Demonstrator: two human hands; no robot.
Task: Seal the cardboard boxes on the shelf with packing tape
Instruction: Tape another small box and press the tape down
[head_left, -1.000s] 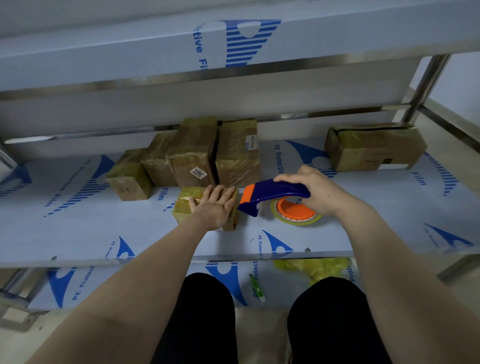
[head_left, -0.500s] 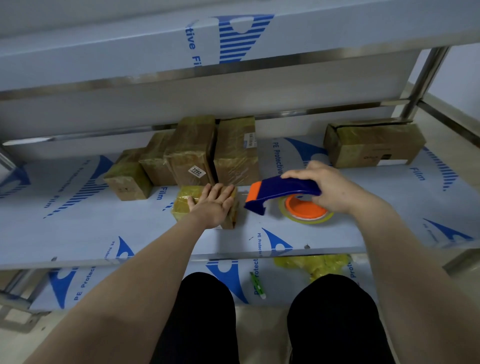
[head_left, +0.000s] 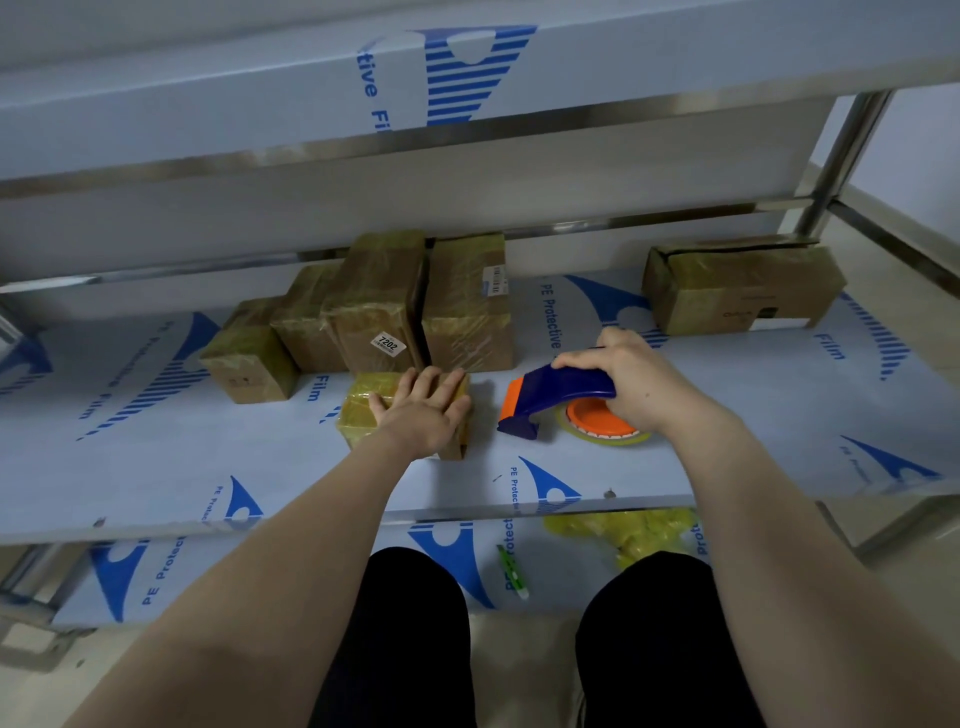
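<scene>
Black trousers (head_left: 410, 639) (plain fabric), bare forearms (head_left: 291, 561)

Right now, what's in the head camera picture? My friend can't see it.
A person's left hand lies flat on a small taped box on a shelf, while the right hand grips a blue-and-orange tape dispenser beside it. More taped boxes stand behind, and a lone box sits at the far right.
</scene>
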